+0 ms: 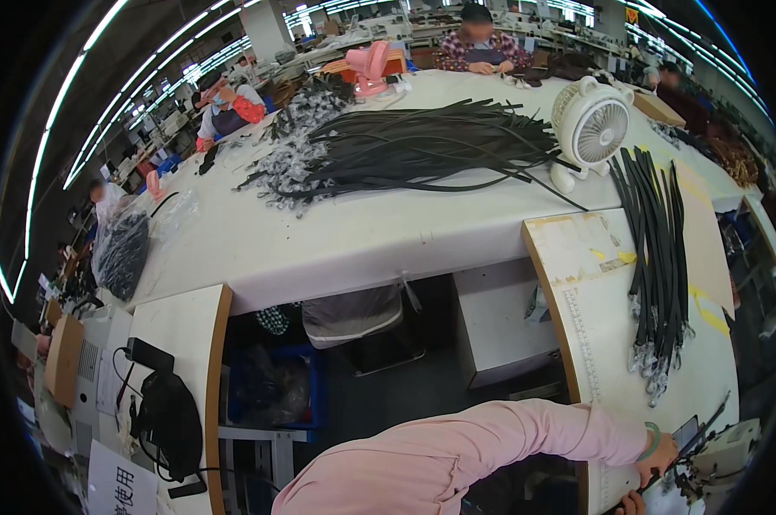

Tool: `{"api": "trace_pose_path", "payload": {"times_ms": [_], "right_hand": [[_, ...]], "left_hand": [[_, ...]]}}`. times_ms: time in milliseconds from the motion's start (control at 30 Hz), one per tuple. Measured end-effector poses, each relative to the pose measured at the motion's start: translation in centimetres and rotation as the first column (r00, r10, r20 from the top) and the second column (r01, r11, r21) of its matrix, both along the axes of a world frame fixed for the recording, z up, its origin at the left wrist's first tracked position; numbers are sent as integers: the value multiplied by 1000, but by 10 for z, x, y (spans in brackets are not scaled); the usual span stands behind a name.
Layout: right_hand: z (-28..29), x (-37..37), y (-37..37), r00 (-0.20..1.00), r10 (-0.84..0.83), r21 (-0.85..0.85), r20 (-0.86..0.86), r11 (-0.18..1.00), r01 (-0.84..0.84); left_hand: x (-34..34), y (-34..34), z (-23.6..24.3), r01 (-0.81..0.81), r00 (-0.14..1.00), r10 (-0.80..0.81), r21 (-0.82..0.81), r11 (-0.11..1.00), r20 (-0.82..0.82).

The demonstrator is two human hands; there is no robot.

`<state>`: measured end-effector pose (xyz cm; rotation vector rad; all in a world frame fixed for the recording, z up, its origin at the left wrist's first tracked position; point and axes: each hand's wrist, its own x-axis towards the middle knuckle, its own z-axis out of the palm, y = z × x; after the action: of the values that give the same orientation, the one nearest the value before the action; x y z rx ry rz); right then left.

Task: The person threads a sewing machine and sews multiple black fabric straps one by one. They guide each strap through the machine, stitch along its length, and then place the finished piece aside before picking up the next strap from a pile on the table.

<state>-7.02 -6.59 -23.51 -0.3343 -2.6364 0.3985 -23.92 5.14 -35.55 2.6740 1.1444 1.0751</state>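
My left hand point(656, 459), in a pink sleeve with a green bangle at the wrist, reaches to the far lower right beside a pale sewing machine point(727, 451). Its fingers are bent downward onto a thin black strap point(714, 416) that slants past the machine. At the bottom edge my right hand point(633, 505) shows only in part, its curled fingers at a dark strip that looks like the same strap. A bundle of black straps point(654, 232) with clear-wrapped ends lies on the side table point(607, 352), beyond my left hand.
A large heap of black straps point(431, 142) covers the long white table point(319, 253), beside a white fan point(590, 124) and a pink fan point(371, 69). A blue crate point(318, 386) and a grey cabinet point(500, 330) stand below. Co-workers sit across the table and at the left.
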Motion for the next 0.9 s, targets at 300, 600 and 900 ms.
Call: {"api": "trace_pose_path", "payload": {"times_ms": [300, 600, 900], "right_hand": [[-6, 8, -9, 977, -151, -300, -148, 948, 101], [-37, 16, 25, 983, -92, -74, -157, 994, 81], [-31, 29, 20, 988, -80, -96, -130, 993, 68]], "left_hand": [[0, 13, -17, 48, 996, -49, 20, 999, 70], [-26, -18, 23, 47, 990, -17, -211, 976, 140], [-22, -47, 53, 30, 978, 30, -279, 960, 205]]}}
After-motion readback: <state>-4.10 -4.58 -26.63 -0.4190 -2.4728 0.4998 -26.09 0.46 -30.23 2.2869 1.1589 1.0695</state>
